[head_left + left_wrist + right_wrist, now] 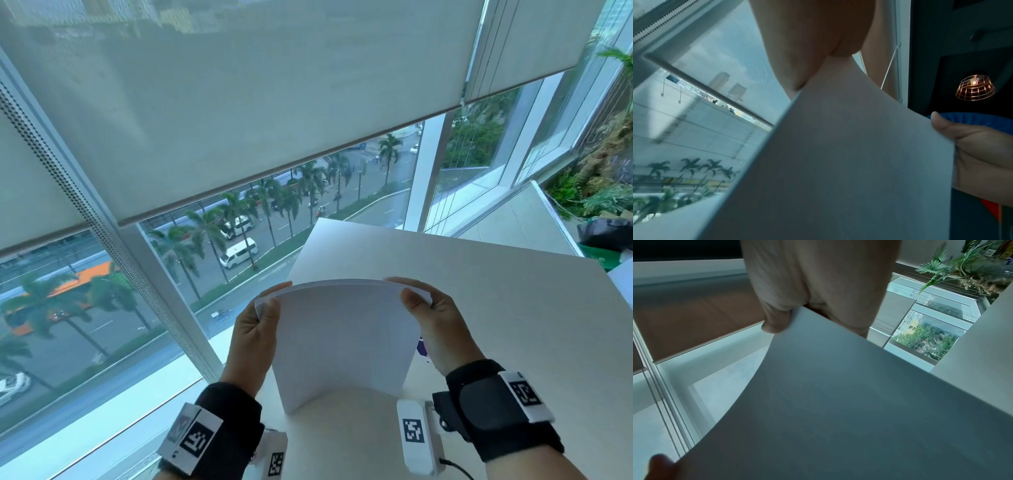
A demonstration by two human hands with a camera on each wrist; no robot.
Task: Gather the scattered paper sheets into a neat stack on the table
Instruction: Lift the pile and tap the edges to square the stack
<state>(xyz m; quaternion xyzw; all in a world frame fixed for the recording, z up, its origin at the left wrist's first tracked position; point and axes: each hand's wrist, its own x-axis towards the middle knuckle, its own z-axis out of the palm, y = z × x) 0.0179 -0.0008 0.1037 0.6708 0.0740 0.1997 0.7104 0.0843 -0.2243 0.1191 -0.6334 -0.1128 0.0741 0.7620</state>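
A stack of white paper sheets [342, 339] stands on its lower edge on the white table [496, 308], bowed toward me. My left hand [263, 318] grips the stack's upper left corner, thumb in front. My right hand [421, 308] grips the upper right corner the same way. In the left wrist view the paper stack [849, 162] fills the middle, with my left hand [818, 53] pinching its top and the right thumb at the far edge. The right wrist view shows the paper stack [859, 402] held by my right hand [797, 311].
A large window with a half-lowered roller blind [239, 102] runs along the table's left and far sides, with a street below. A small purple-printed item [422, 347] peeks out behind the stack. Dark bags [606, 233] lie beyond the table's far right.
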